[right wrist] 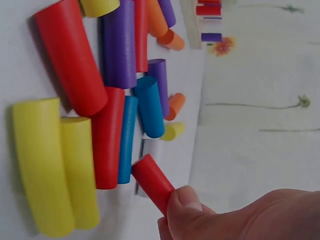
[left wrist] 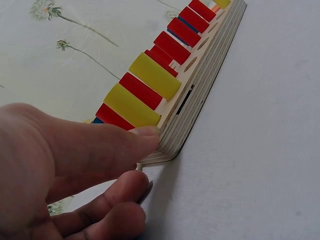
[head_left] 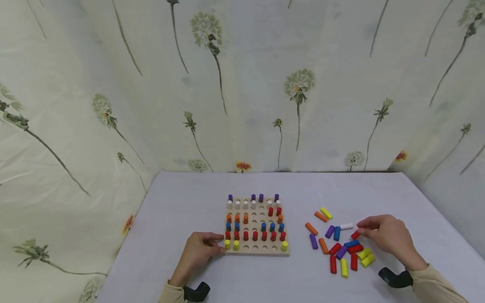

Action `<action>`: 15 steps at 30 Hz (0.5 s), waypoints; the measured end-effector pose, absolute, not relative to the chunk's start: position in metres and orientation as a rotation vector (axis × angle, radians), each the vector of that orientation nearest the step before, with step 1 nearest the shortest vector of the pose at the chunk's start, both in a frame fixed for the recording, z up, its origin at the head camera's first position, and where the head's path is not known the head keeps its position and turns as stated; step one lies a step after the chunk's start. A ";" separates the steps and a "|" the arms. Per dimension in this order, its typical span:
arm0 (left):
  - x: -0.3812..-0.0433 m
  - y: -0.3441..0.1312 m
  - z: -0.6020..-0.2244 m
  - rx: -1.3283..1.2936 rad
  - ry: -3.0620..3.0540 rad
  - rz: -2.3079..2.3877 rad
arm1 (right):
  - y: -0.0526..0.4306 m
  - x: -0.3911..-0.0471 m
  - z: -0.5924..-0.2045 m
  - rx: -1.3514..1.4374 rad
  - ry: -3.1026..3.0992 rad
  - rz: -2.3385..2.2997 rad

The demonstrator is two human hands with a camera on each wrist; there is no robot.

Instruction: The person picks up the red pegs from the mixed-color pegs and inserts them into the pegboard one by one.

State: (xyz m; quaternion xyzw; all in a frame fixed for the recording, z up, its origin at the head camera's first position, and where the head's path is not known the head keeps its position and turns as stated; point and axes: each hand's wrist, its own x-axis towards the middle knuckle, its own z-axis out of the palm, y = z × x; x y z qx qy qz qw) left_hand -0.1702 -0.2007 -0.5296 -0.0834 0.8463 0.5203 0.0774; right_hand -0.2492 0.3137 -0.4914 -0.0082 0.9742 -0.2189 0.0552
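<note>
Right wrist view gives us the red peg point(right wrist: 154, 184) most clearly: a smooth, straight cylinder with a flat end, slanting out of the right hand point(head_left: 386, 235). The thumb and a mostly hidden finger are closed in a pinch near one end. We find the peg toward the right edge of the table point(head_left: 189, 202), just beside a white peg point(head_left: 346, 226) and a blue peg point(head_left: 351, 243); whether it touches either, we cannot tell.

We judge it light and stiff, probably painted wood, a bit slippery and apt to roll, but hardly fragile. Holding it by one end leaves the other end free; gripping nearer the middle would let it swing less.

Around it lie loose pegs point(head_left: 333, 264) in several colours, a yellow peg point(head_left: 368, 260) among them. Farther left sits the pegboard point(head_left: 258, 224), with pegs upright in its rows. Our left hand point(head_left: 202, 250) holds its near-left corner, thumb against the wood, lower fingers loosely bent. The board looks rigid and heavier than any peg, so the corner seems a fair place to steady it.

Only the left wrist view shows us the layered plywood edge and its dark slit point(left wrist: 185, 100); only the head view lays out every row.
</note>
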 end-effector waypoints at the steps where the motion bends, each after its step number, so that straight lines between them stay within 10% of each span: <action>1: -0.170 -0.201 -0.530 -0.259 2.534 1.555 | 0.312 -0.249 -0.490 -0.028 2.960 -0.666; 15: -0.171 -0.200 -0.531 -0.261 2.537 1.552 | 0.265 -0.255 -0.488 -0.242 3.223 -0.864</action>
